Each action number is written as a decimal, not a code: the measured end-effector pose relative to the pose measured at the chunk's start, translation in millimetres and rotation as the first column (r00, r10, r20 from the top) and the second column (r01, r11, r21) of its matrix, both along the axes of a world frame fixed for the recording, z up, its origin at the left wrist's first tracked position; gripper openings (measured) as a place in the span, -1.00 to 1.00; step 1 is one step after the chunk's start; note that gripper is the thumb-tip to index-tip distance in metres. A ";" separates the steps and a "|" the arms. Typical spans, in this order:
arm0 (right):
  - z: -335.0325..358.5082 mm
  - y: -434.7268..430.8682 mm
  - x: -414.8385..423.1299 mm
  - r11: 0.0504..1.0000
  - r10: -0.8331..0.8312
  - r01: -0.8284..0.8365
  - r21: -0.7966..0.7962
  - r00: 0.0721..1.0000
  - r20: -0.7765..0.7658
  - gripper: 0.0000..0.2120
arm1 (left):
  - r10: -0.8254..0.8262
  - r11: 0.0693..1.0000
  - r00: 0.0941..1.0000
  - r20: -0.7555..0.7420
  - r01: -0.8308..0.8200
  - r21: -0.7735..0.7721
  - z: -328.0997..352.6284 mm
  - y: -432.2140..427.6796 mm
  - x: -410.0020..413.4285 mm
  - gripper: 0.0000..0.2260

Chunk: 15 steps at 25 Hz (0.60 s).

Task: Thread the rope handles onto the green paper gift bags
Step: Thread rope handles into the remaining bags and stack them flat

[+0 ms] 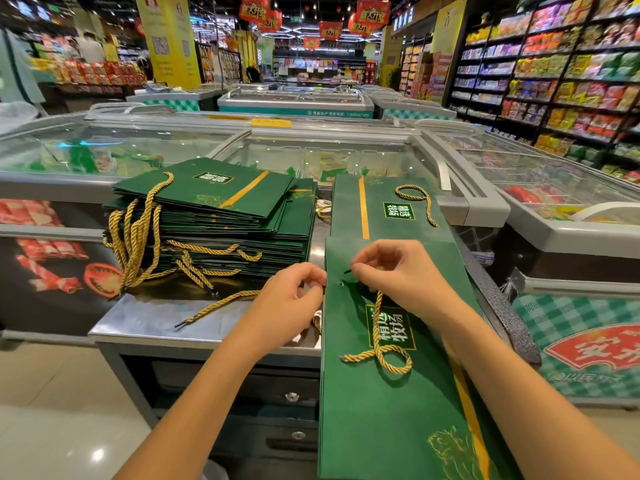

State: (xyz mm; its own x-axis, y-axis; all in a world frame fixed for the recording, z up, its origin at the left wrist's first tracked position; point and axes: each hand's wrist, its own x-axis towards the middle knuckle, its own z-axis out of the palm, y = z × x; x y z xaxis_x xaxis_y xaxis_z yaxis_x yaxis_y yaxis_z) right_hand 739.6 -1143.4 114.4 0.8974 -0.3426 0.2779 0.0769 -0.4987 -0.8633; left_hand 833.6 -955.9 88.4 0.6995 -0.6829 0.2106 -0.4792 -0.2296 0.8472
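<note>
While the steel surface (149, 320) carries a tall stack of bags (221, 209) left of the green bag (391, 410) I work on, that bag lies flat nearest me. My left hand (291, 299) pinches the bag's left edge beside its hole. My right hand (391, 271) has its fingers closed on the black tip of the gold rope (379, 351) looped over the bag's middle.

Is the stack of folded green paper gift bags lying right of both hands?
No, the stack of folded green paper gift bags lies to the left of the left hand and the right hand.
</note>
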 end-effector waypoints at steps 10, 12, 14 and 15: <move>-19.7 -2.0 -4.7 0.988 0.115 -0.091 -0.127 0.973 0.201 -0.93 | -0.078 0.986 0.996 -0.043 0.070 -0.153 -2.3 4.8 4.7 -0.76; -20.6 -2.5 -5.7 0.988 0.119 -0.093 -0.124 0.968 0.222 -0.92 | -0.086 0.982 0.996 -0.039 0.078 -0.172 -3.4 4.8 3.0 -0.75; -20.3 -2.3 -6.3 0.988 0.117 -0.086 -0.131 0.961 0.251 -0.92 | -0.099 0.978 0.995 -0.028 0.092 -0.187 -3.3 4.9 2.2 -0.73; -20.2 -2.3 -6.4 0.988 0.113 -0.080 -0.133 0.958 0.265 -0.93 | -0.105 0.977 0.994 -0.019 0.099 -0.187 -3.2 5.5 2.0 -0.72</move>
State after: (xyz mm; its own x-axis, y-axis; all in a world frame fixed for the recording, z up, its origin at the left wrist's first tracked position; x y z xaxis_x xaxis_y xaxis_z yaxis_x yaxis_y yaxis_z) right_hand 733.1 -1145.7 94.3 0.8101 -0.2072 0.5484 0.3523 -0.5756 -0.7379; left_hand 835.6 -950.4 85.2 0.6359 -0.7017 0.3214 -0.4667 -0.0179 0.8843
